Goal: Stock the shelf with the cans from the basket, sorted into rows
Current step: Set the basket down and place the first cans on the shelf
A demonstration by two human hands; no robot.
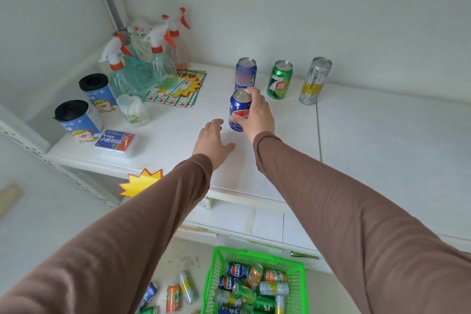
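On the white shelf (369, 135) my right hand (257, 115) grips a blue Pepsi can (238, 106) standing upright, directly in front of another blue can (245, 72) at the back. A green 7Up can (279, 79) and a tall silver-yellow can (314, 80) stand to the right along the back wall. My left hand (212, 141) hovers flat with fingers relaxed just left of the held can, holding nothing. Down on the floor, the green basket (216, 262) holds several mixed cans.
Spray bottles (142, 64), two black-lidded tubs (76, 120), a clear cup (132, 109), a blue box (116, 140) and price tags (178, 89) fill the shelf's left part. Loose cans (178, 290) lie on the floor left of the basket.
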